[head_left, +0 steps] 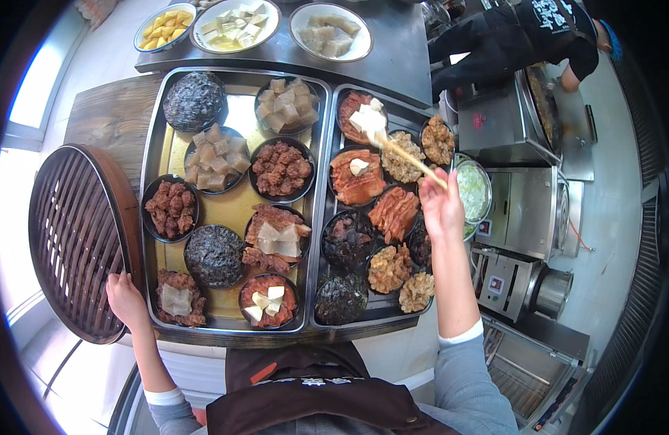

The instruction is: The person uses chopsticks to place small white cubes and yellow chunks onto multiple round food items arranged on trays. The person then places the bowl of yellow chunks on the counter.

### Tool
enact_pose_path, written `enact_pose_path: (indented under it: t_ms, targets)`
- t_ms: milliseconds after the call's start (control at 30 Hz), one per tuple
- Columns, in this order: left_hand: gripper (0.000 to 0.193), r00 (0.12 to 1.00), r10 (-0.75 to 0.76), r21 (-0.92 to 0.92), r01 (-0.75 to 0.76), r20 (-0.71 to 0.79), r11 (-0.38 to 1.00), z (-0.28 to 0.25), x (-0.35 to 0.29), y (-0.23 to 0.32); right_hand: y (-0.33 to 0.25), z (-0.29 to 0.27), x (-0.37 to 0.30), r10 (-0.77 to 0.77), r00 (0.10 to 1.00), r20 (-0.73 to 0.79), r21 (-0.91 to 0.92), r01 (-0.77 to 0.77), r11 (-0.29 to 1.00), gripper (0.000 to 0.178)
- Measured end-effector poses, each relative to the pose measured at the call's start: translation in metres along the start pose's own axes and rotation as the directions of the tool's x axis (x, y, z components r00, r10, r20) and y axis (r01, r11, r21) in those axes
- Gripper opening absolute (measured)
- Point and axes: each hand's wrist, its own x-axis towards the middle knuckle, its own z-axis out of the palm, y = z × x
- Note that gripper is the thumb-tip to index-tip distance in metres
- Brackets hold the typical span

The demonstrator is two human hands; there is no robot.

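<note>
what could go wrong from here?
1. The white cubes are loosely piled at the tips of the chopsticks in the right hand; one could tumble off into a neighbouring bowl.
2. The slatted basket stands tilted beside the left tray, held at its rim by the left hand; if that grip slackens, it may tip.
3. The right hand is close to the clear bowl and might knock it.
</note>
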Motion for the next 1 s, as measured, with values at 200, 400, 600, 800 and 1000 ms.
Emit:
enact_pose_path:
  t_ms: [200,400,600,800,1000]
  targets:
    - [0.016,1.0,0.027,0.054,-0.027,-0.003,0.998,-0.001,0.001,-0.001,0.029,-0.052,-0.026,0.005,0.999,-0.052,-0.219,-0.017,0.976,0.042]
    - [0.015,0.999,0.036,0.056,-0.035,-0.01,0.998,0.004,0.002,-0.003,0.058,-0.051,-0.022,-0.202,0.978,0.055,-0.56,0.198,0.804,0.042]
    - [0.012,0.999,0.013,0.015,-0.012,-0.05,1.0,0.006,-0.003,-0.002,0.037,-0.042,-0.041,-0.331,0.854,0.402,-0.772,0.51,0.379,0.02]
    - [0.006,0.99,-0.036,-0.038,0.031,-0.137,0.999,0.003,0.0,0.005,0.001,-0.028,-0.025,-0.487,0.834,0.261,-0.566,0.54,0.623,0.025]
    - [0.004,0.993,-0.092,-0.002,0.093,-0.079,0.996,-0.001,-0.001,0.008,0.018,0.174,0.04,-0.514,0.516,0.685,-0.343,0.851,0.397,0.019]
